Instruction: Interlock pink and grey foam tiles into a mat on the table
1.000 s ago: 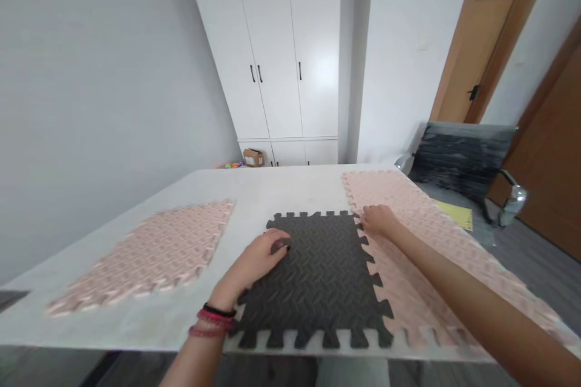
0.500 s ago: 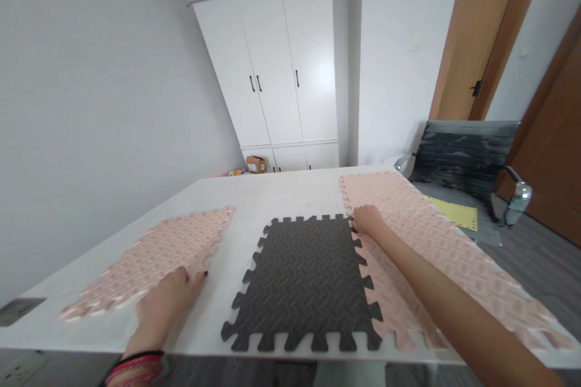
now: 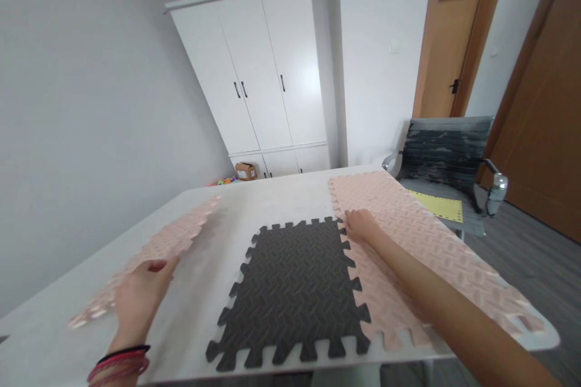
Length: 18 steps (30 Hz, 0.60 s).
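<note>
My left hand (image 3: 144, 290), with dark and red bands at the wrist, pinches the near right edge of a pink foam mat tile (image 3: 175, 234). That tile is tilted, its right side raised off the table with a shadow below. A dark grey interlocking foam mat tile (image 3: 295, 284) lies flat in the middle, its toothed right edge against a pink foam mat (image 3: 408, 217) on the right. My right hand (image 3: 360, 224) rests on the pink mat by the dark tile's far right corner, its fingers curled and closed; whether they grip an edge is hidden.
The mats lie on a white table (image 3: 263, 199). Beyond its right side is a dark chair (image 3: 447, 148) with a yellow sheet (image 3: 438, 207) on the seat. A white cabinet (image 3: 258, 72) and a cardboard box (image 3: 246, 171) stand behind the table.
My left hand has taken hold of the left pink tile and lifted its right side. My right hand stays by the dark tile's corner. The view has shifted slightly right.
</note>
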Available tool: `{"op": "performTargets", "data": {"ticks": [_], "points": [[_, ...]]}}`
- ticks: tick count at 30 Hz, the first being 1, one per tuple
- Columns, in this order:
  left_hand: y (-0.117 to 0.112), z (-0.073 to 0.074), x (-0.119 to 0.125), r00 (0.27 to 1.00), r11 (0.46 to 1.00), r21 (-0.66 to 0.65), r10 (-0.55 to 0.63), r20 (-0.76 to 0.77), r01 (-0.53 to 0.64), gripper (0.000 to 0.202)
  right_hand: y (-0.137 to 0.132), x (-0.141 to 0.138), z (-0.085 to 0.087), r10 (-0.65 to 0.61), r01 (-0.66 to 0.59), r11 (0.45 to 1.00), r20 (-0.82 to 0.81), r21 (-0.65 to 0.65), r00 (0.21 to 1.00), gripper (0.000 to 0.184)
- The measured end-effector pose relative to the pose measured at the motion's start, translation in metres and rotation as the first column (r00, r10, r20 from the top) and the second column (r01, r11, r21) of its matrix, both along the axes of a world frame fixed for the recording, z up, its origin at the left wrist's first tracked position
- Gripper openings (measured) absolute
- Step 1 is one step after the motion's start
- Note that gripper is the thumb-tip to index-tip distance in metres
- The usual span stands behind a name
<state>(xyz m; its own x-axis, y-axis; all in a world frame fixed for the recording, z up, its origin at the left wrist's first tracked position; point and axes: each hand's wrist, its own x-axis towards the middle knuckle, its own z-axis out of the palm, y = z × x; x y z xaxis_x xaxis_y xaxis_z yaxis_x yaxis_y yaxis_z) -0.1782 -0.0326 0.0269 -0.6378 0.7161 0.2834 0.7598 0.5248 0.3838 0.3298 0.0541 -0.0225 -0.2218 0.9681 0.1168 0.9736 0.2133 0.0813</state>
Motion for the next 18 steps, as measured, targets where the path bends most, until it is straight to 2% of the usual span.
{"op": "performTargets", "data": {"ticks": [4,7,10,12,15,18], "points": [[0.033,0.023,0.032,0.99,0.973,0.206,-0.124,0.064,0.108,0.042,-0.001,-0.003,0.005,-0.014,0.014,1.0,-0.007,-0.008,1.0,0.032],[0.066,0.021,0.067,0.943,0.92,0.265,-0.322,0.087,0.29,0.033,-0.004,-0.002,0.009,-0.022,0.022,1.0,-0.007,-0.02,1.0,0.033],[0.1,0.004,0.104,0.824,0.819,0.229,-0.558,0.1,0.527,0.029,-0.005,-0.002,0.011,-0.024,0.024,0.999,-0.008,-0.027,1.0,0.034],[0.118,-0.011,0.123,0.734,0.742,0.163,-0.669,0.117,0.651,0.029,-0.005,-0.004,0.011,-0.025,0.025,0.999,-0.009,-0.026,1.0,0.034],[0.138,-0.032,0.137,0.654,0.666,0.053,-0.742,0.146,0.744,0.029,-0.003,-0.007,0.01,-0.029,0.029,0.999,-0.006,-0.027,1.0,0.035],[0.149,-0.047,0.137,0.639,0.646,-0.004,-0.755,0.149,0.763,0.028,0.002,-0.008,0.013,-0.046,0.046,0.998,0.005,-0.037,0.999,0.034]]}}
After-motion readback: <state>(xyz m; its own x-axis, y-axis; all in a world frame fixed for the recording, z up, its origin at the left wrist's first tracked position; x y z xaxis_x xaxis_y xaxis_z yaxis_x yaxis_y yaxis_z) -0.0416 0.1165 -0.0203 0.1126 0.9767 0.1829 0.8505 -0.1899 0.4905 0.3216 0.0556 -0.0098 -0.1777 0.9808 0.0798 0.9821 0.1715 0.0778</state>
